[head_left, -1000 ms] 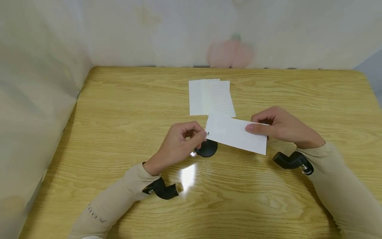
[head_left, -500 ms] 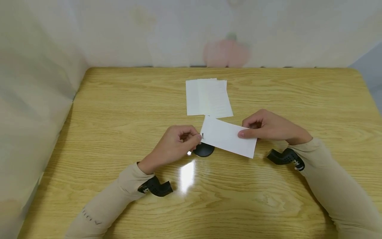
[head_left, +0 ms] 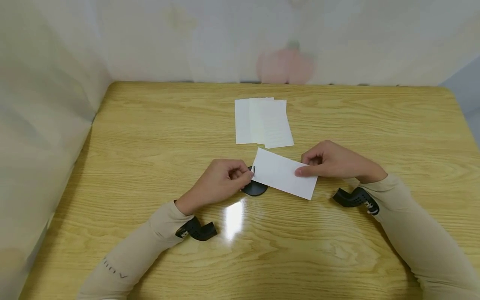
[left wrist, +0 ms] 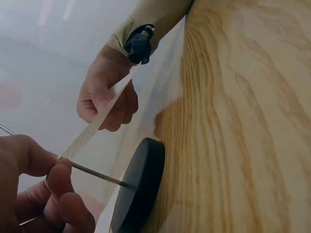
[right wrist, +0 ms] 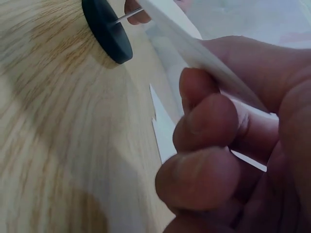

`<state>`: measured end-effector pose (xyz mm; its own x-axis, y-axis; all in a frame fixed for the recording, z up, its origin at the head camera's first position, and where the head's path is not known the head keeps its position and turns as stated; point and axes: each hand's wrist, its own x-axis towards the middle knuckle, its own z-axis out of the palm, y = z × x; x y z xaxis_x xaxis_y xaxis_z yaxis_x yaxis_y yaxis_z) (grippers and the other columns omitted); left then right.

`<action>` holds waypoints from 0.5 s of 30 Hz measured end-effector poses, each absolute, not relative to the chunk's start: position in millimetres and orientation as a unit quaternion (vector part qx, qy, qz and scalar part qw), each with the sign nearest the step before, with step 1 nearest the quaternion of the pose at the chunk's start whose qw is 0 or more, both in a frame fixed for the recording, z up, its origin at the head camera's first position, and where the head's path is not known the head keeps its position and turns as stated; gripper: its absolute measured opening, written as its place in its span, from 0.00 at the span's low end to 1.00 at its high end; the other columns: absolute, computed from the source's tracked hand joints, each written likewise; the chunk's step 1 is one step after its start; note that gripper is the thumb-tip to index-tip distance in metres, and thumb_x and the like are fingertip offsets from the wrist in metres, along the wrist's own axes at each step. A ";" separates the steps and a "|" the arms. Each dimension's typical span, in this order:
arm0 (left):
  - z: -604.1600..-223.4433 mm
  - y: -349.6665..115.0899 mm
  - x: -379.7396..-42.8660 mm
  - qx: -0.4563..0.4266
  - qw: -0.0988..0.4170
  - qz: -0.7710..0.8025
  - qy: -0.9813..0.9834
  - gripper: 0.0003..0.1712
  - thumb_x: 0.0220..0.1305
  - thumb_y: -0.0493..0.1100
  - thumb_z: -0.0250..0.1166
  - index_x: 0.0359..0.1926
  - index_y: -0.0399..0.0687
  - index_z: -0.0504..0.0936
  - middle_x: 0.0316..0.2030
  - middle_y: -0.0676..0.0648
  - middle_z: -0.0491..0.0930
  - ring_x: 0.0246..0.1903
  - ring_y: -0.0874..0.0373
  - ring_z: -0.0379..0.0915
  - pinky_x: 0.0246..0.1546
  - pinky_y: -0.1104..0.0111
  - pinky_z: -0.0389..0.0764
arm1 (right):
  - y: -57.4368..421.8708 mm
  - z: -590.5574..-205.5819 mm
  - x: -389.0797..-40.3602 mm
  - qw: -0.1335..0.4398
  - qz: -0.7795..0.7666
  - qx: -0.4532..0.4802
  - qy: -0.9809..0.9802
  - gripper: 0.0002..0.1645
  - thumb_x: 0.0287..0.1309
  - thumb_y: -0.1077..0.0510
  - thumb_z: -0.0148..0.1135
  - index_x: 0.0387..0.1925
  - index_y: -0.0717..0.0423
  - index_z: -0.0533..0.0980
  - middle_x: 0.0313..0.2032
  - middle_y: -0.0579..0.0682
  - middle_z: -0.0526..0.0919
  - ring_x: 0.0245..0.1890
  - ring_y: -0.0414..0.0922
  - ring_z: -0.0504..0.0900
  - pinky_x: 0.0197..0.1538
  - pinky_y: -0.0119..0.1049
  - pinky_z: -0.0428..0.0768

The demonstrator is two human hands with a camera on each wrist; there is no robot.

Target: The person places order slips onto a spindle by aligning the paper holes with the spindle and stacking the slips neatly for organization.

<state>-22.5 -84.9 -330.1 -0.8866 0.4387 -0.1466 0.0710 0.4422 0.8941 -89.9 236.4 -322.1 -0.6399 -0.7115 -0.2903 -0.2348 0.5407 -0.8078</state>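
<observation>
A bill spike with a round black base (head_left: 256, 189) and a thin metal rod (left wrist: 99, 175) stands upright on the table. A white paper slip (head_left: 281, 174) is on the rod near its left end, and the rod's tip sticks up above it. My left hand (head_left: 221, 180) pinches the slip's left edge right beside the rod. At the slip's other end, my right hand (head_left: 333, 163) holds it with the thumb on top and the fingers underneath. In the left wrist view the slip is well above the base (left wrist: 141, 184), sloping.
Several white paper slips (head_left: 264, 123) lie overlapping on the wooden table (head_left: 168, 125) behind the spike. A pale curtain (head_left: 225, 41) hangs along the table's back edge, and another covers the left side. Each wrist carries a black camera mount (head_left: 198, 230).
Both hands and the slip have shifted a little left and towards me in the head view. More of the rod shows above the slip, which has come away from the papers behind.
</observation>
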 end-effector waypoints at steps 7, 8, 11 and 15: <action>-334.8 -85.4 -23.6 0.182 0.175 0.459 0.852 0.12 0.72 0.45 0.63 0.31 0.49 0.87 0.23 0.54 0.81 0.23 0.65 0.71 0.29 0.74 0.73 | 234.1 -327.6 -90.2 0.312 -0.361 -0.283 0.832 0.22 0.65 0.47 0.71 0.17 0.45 0.74 0.16 0.37 0.61 0.18 0.31 0.57 0.26 0.28 0.62; -335.1 -85.2 -23.4 0.184 0.174 0.453 0.855 0.12 0.72 0.45 0.63 0.31 0.49 0.87 0.23 0.54 0.81 0.22 0.65 0.70 0.29 0.74 0.72 | 233.9 -328.7 -90.2 0.313 -0.358 -0.286 0.832 0.23 0.65 0.47 0.71 0.17 0.45 0.74 0.16 0.37 0.61 0.18 0.31 0.57 0.27 0.28 0.62; -337.4 -84.8 -23.4 0.192 0.164 0.431 0.866 0.12 0.71 0.45 0.63 0.31 0.50 0.86 0.21 0.56 0.79 0.21 0.66 0.67 0.28 0.75 0.69 | 233.5 -331.5 -90.1 0.314 -0.348 -0.292 0.834 0.24 0.64 0.46 0.71 0.16 0.45 0.72 0.15 0.36 0.61 0.17 0.31 0.57 0.27 0.27 0.62; -341.6 -84.1 -24.0 0.203 0.145 0.391 0.886 0.12 0.71 0.45 0.62 0.29 0.51 0.85 0.18 0.58 0.75 0.19 0.68 0.62 0.27 0.75 0.65 | 233.0 -333.5 -90.0 0.314 -0.341 -0.298 0.835 0.26 0.64 0.45 0.71 0.15 0.45 0.71 0.15 0.35 0.60 0.17 0.31 0.56 0.27 0.27 0.61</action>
